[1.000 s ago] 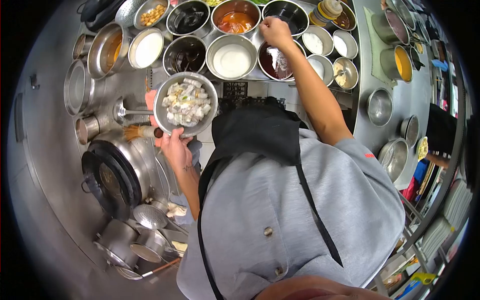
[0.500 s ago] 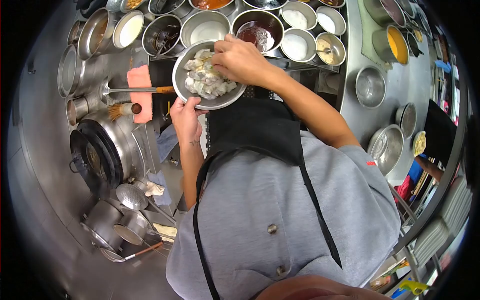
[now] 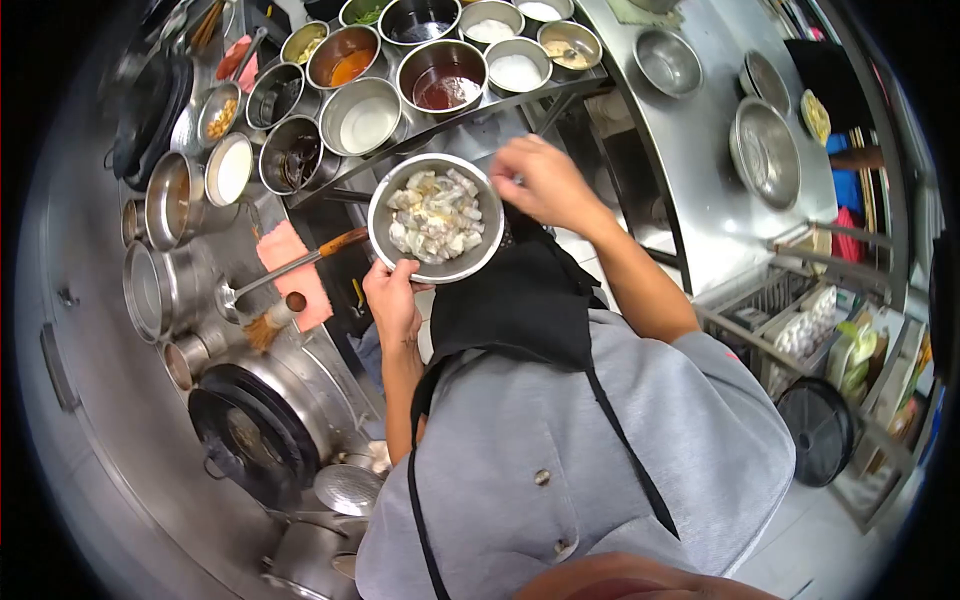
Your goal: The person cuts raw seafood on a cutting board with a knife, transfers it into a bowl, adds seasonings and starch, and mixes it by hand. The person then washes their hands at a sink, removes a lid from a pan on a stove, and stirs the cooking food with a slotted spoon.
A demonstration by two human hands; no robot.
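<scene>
A steel bowl (image 3: 380,232) is tilted slightly in front of me, with pale, raw-looking chunks (image 3: 436,218) inside. My left hand (image 3: 393,300) grips its lower left rim, thumb on top. Just right of the bowl, my right hand (image 3: 545,183) hangs in the air with its fingers curled together; whether anything is between them is hidden. Beyond the bowl are a pot of dark red liquid (image 3: 443,88), a pot of whitish liquid (image 3: 368,120) and a bowl of white powder (image 3: 516,71).
At the left lie a ladle with a wooden handle (image 3: 290,268), a pink cloth (image 3: 295,262), a brush (image 3: 268,325) and dark woks (image 3: 245,432). Metal bowls (image 3: 765,150) stand on the right counter. A lower rack (image 3: 790,310) holds packaged goods. Part of another person's arm (image 3: 858,158) shows far right.
My right hand has moved off the chunks to the bowl's right side. My left hand still holds the bowl. The view has turned, showing more of the lower right rack.
</scene>
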